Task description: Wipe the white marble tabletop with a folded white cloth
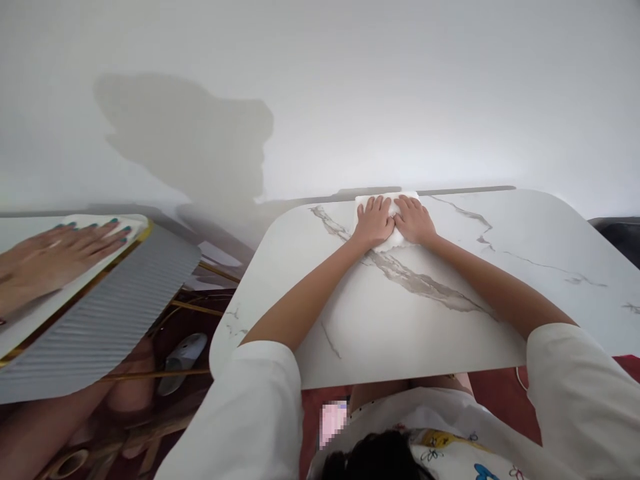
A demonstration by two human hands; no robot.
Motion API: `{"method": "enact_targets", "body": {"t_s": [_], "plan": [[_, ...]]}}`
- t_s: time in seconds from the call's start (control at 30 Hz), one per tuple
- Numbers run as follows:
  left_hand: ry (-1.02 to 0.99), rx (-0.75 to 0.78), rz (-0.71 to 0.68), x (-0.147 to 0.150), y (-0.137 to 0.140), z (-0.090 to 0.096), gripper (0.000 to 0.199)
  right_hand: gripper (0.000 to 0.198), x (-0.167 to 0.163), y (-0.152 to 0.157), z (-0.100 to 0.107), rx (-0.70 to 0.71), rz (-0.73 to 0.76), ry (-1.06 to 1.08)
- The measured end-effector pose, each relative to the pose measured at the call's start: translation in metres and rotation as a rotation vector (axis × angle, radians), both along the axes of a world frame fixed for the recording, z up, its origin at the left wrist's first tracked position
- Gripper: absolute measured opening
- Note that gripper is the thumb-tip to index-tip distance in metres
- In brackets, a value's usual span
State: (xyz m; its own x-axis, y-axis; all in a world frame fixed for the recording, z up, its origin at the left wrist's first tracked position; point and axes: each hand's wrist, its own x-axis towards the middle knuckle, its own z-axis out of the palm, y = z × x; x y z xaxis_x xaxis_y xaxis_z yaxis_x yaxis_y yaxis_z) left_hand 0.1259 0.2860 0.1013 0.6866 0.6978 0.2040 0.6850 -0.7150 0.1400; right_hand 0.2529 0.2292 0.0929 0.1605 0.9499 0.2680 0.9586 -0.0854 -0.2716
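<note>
My left hand (374, 223) lies palm down with its fingers spread on a folded white cloth or paper towel (395, 243); which of the two I cannot tell. Beside it, my right hand (414, 221) presses flat on the same white piece, fingers apart, and the two thumbs come close together or touch. The white piece rests at the far edge of a white table (320, 313) with grey marble veins. Both arms reach straight forward across the tabletop. My palms hide most of the white piece.
A pale wall (450, 100) rises just behind the table. At left, another person's hands (65, 250) with teal nails lie on a white, gold-edged tabletop with a grey ribbed side panel (100, 327). A light clog-like shoe (185, 357) shows below. A dark object (620, 237) stands at far right.
</note>
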Motion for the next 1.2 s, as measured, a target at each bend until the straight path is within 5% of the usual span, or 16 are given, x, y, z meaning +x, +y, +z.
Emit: {"method": "enact_targets", "body": {"t_s": [0.33,0.57,1.2], "plan": [[-0.033,0.077,-0.016,0.031,0.024,0.004,0.05,0.048,0.03,0.033,0.0,0.011,-0.046,0.038],[-0.004,0.116,0.0,0.033,0.025,-0.004,0.054,0.05,0.03,0.029,-0.001,0.011,-0.055,0.008],[0.047,0.053,-0.13,0.026,-0.101,-0.003,0.059,0.054,0.016,-0.119,0.002,-0.043,-0.15,-0.07]]}}
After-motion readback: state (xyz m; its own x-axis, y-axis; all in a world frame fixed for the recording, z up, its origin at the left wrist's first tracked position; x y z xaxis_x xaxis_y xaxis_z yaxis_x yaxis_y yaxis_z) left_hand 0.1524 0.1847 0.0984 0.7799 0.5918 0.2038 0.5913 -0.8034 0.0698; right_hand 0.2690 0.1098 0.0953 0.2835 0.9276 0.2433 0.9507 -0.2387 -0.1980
